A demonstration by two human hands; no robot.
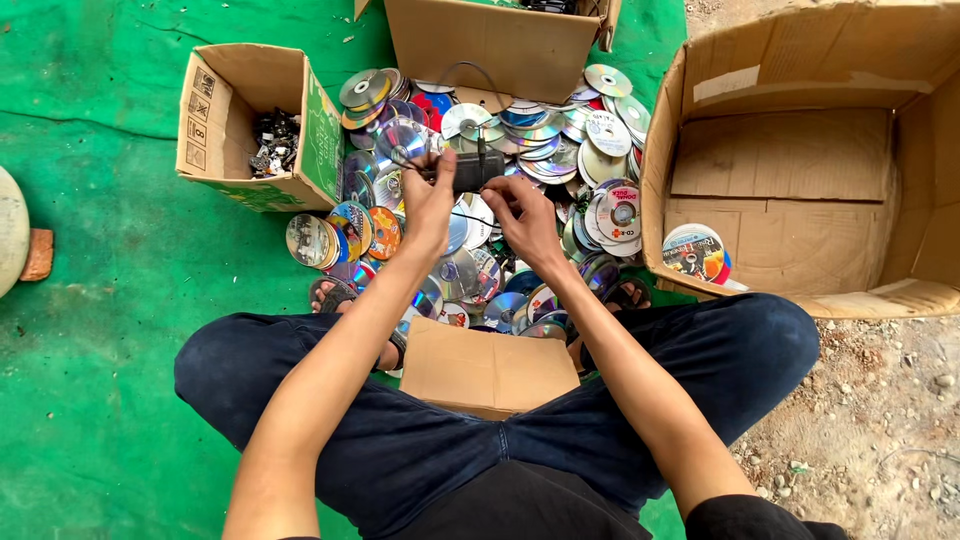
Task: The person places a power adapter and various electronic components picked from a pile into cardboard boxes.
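My left hand point(430, 205) grips a small black power adapter point(475, 170) held above a heap of shiny discs point(520, 150). A thin black cable point(470, 75) loops up from the adapter towards the far box. My right hand point(525, 222) is just below the adapter, fingers curled near it and on a thin cable; whether it grips is unclear. Both forearms reach forward over my crossed legs in dark jeans.
A small cardboard box point(215, 110) at the left holds dark small parts point(272, 142). A large cardboard box point(800, 160) stands at the right, with a few discs point(693, 250) by its corner. Another box point(495, 45) is at the back, and a cardboard piece point(485, 368) lies between my legs. Green mat underneath, gravel at right.
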